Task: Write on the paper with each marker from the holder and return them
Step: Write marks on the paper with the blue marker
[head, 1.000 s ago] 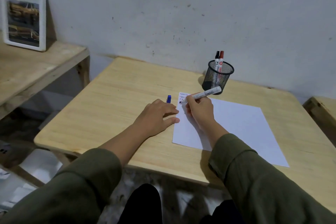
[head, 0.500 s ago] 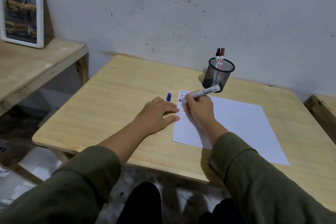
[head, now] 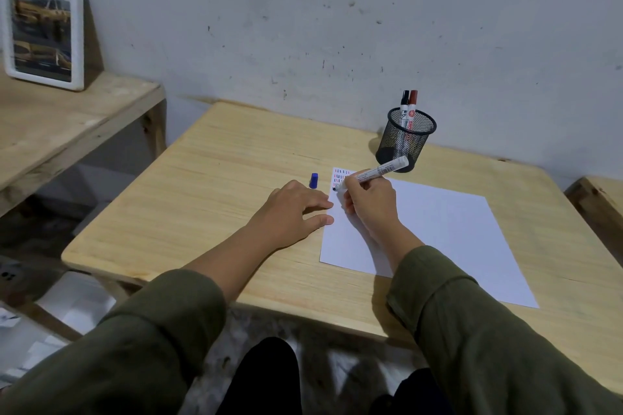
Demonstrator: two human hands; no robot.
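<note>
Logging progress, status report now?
Right hand writing with uncapped marker on paper. Left hand flat on table. Blue cap beside it. Nothing blocking.

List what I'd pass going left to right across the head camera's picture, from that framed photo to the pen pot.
Framed photo → blue marker cap → tip of the held marker → black mesh holder with two markers.

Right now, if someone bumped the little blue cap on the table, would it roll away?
Probably a little. The blue cap looks small, round and light, so a nudge from the left hand beside it would likely move it easily. It seems to lie on the flat wooden table with nothing near to stop it, though it may just curve around.
</note>
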